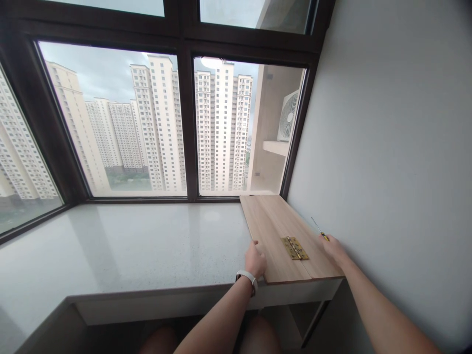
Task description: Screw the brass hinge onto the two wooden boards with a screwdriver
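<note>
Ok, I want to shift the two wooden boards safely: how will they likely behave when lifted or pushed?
The wooden boards look flat and thin, so each is probably fairly stiff. The gold-coloured hinge spans their seam, so the pair may fold there. On the glossy countertop, they could slide if pushed.

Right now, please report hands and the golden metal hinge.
Left hand touching light-brown wooden boards. Right hand holding slim yellow-black screwdriver. Hinge atop boards, uncovered.

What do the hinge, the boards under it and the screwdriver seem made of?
Hinge: metal, perhaps brass or plated steel, given its golden shine. Boards: wood or printed laminate, smooth, pale brown, with streaky grain. Screwdriver: thin greyish shaft, likely steel; yellow and black handle, probably plastic, but small in view.
</note>
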The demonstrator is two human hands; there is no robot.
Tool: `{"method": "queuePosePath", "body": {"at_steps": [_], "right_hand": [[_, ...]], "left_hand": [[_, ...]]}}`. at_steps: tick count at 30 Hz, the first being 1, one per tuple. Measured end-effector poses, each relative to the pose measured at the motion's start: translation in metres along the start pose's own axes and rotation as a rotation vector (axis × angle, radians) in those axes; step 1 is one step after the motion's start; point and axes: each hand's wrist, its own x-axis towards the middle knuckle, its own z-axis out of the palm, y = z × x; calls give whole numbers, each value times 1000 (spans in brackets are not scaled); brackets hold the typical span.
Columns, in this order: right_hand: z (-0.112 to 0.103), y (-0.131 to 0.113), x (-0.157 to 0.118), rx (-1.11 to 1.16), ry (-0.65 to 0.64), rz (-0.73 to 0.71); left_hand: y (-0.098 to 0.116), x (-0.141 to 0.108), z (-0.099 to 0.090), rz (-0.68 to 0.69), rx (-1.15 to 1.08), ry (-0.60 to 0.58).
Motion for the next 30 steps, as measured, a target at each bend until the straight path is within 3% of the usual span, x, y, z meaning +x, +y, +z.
{"method": "queuePosePath", "body": {"at_steps": [3,8,13,17,22,26,30], "right_hand": [[0,-4,1,58,19,-11],[-6,-17,-4,87,20,-23],[-3,-20,-3,63,-17,-6],[5,-21,1,53,-27,4],[15,-32,-8,12,2,-5],[21,-43,-22,-44,30,-5],[31,-60,-36,-69,8,-8]], "left_hand": [[-1,4,1,-28,-2,88],[-4,9,2,-44,-41,132],[-7,15,0,-104,-212,191],[-9,19,-5,-168,-264,168],[-11,14,-13,-111,-250,161],[-15,4,-23,-116,-322,194],[-26,-7,-49,-35,-393,199]]}}
